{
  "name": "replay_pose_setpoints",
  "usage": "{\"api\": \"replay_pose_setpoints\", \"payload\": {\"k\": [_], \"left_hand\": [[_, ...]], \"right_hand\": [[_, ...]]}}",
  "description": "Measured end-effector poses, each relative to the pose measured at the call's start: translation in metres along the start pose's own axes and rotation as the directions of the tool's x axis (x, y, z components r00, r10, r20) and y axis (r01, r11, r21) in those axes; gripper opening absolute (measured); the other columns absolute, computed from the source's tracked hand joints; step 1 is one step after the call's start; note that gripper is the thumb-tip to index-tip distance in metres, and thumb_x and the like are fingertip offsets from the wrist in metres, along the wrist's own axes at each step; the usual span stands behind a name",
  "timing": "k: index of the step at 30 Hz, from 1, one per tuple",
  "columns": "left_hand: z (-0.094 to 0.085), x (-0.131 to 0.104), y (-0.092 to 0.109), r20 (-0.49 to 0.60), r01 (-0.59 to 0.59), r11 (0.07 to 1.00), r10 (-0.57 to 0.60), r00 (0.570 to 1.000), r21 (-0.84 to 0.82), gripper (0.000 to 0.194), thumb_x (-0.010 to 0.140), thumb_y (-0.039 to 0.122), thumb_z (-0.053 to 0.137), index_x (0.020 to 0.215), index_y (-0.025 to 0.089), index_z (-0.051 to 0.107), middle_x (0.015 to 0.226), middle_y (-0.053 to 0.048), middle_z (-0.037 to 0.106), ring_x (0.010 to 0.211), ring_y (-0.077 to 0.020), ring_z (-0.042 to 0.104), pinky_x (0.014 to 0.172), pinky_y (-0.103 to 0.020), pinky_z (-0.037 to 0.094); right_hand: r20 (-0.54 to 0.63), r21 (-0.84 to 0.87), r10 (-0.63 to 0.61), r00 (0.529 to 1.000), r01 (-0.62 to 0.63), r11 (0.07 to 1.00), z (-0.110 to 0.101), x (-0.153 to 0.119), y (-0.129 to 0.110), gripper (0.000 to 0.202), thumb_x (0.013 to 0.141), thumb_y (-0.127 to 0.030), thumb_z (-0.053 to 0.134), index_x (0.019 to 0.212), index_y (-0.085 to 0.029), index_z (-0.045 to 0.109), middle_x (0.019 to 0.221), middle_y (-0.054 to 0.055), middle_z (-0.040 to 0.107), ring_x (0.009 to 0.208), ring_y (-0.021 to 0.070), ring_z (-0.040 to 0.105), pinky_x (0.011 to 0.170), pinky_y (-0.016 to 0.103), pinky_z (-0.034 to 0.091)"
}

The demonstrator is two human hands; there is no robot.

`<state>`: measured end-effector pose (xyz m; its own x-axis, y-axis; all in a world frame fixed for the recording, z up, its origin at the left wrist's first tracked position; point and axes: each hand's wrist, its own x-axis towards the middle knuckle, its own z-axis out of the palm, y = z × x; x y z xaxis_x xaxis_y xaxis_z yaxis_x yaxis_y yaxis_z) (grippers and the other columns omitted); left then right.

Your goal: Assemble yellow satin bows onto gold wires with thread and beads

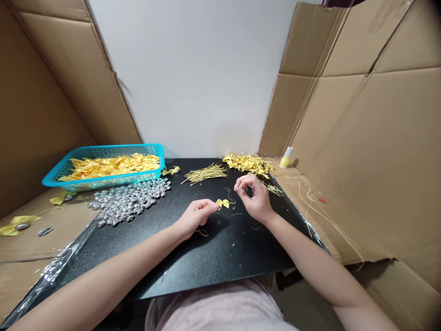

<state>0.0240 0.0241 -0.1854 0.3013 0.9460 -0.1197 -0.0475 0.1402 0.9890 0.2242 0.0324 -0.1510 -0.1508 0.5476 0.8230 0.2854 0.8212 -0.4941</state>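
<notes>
As the left hand (pixel 197 216) grips a bow (pixel 225 203), right hand (pixel 254 197) pinched closed, a turquoise basket (pixel 110 180) holds yellow ribbons (pixel 113 166).

Head-worn view, forward, down over hands (pixel 255 201)

No text, label, brand, number or sign can be read anywhere in the frame.
</notes>
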Motion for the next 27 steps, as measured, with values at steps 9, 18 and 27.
{"api": "replay_pose_setpoints", "payload": {"k": [9, 18, 27], "left_hand": [[0.0, 0.0, -0.003, 0.043, -0.005, 1.0, 0.006, 0.999, -0.007, 0.04, 0.063, 0.05, 0.078, 0.072, 0.014, 0.065, 0.044, 0.011, 0.028, 0.042, -0.0042, 0.017, 0.04, -0.021, 0.011], [-0.009, 0.001, 0.007, 0.091, -0.092, 0.994, 0.086, 0.992, 0.057, 0.035, 0.069, 0.047, 0.074, 0.07, 0.014, 0.063, 0.047, 0.01, 0.03, 0.043, -0.0045, 0.02, 0.042, -0.02, 0.013], [-0.024, -0.005, 0.025, 0.299, -0.166, 0.959, 0.093, 0.95, 0.228, 0.029, 0.071, 0.041, 0.072, 0.066, 0.013, 0.067, 0.048, 0.006, 0.044, 0.045, -0.0054, 0.03, 0.044, -0.019, 0.021]], "right_hand": [[0.327, -0.128, 0.168, 0.93, -0.133, 0.983, 0.006, -0.003, 0.005, 0.009, 0.08, -0.022, 0.062, 0.089, -0.02, 0.064, 0.092, 0.003, 0.069, 0.088, 0.0192, 0.057, 0.084, 0.036, 0.041], [0.546, 0.095, 0.198, 0.814, -0.294, 0.951, 0.01, -0.003, 0.011, 0.022, 0.082, -0.016, 0.054, 0.061, -0.017, 0.061, 0.065, 0.001, 0.063, 0.068, 0.014, 0.057, 0.073, 0.029, 0.043], [0.459, 0.192, 0.084, 0.884, -0.191, 0.963, 0.006, 0.0, 0.002, 0.022, 0.075, -0.012, 0.053, 0.055, -0.019, 0.054, 0.061, 0.001, 0.061, 0.065, 0.0149, 0.055, 0.071, 0.029, 0.044]]}}
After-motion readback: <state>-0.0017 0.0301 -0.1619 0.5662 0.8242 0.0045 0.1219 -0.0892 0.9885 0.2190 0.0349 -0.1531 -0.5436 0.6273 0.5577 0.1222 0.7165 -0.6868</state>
